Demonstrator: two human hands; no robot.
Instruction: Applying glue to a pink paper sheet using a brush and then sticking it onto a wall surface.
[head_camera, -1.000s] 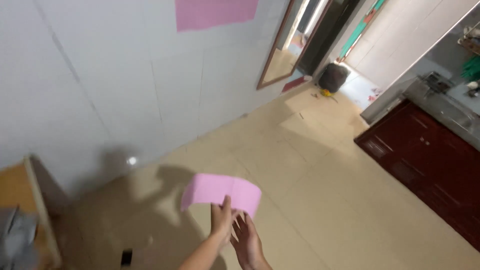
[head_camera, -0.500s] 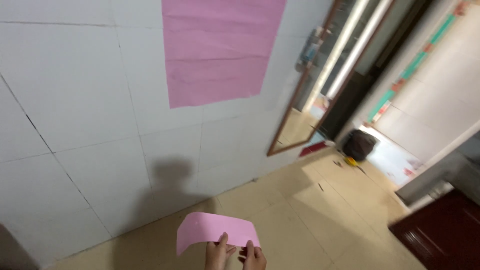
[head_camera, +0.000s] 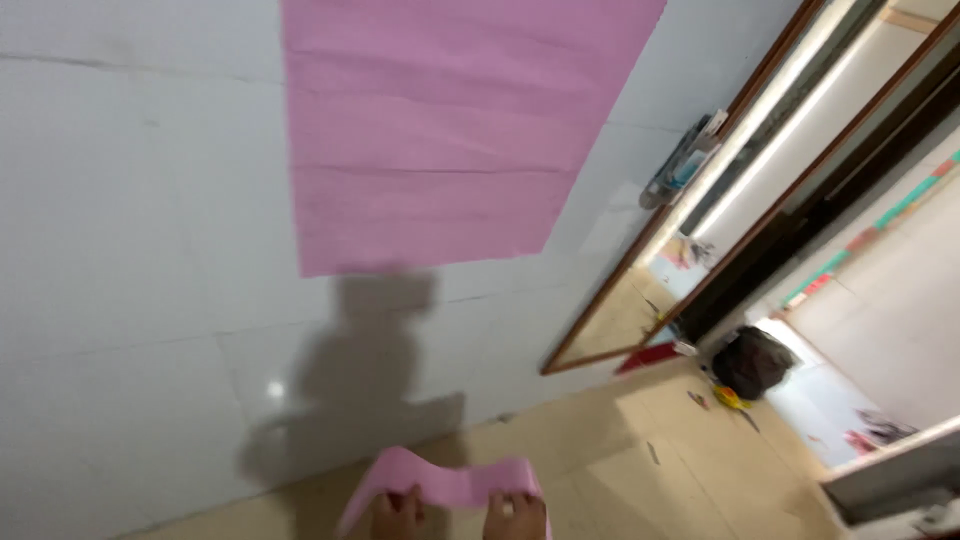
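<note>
Both hands grip one loose pink paper sheet (head_camera: 445, 485) by its lower edge — left hand (head_camera: 398, 515) and right hand (head_camera: 515, 517) spaced apart, fingers pinched on it, keeping it spread. It is held below the pink sheet on the wall (head_camera: 450, 130), near the floor (head_camera: 620, 470).

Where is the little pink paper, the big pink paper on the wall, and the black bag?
little pink paper (head_camera: 450, 482), head view, its wavy middle.
big pink paper (head_camera: 440, 130), head view, its middle.
black bag (head_camera: 752, 362), head view, its top.
</note>
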